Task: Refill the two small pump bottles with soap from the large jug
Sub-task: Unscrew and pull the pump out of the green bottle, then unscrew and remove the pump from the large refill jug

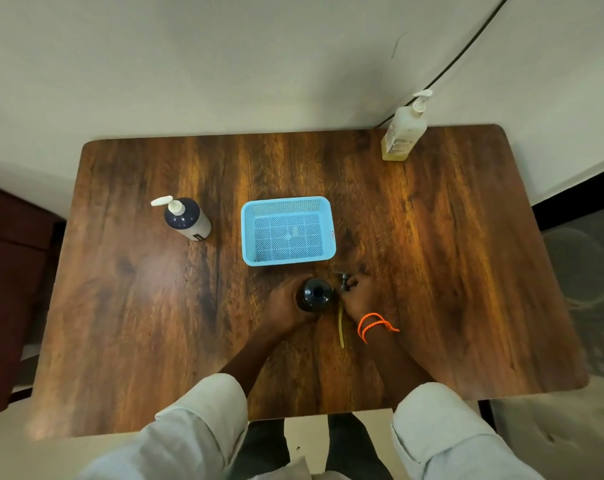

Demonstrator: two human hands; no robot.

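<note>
gripping the dark bottle around its side, the left hand holds it upright on the wooden table, just in front of the blue basket. the bottle's neck is uncapped. the right hand is closed on the removed pump head, just right of the bottle; its yellowish dip tube trails toward the near edge. an orange cord circles the right wrist. a second dark pump bottle stands to the left, pump fitted. the pale pump bottle stands at the far right corner.
</note>
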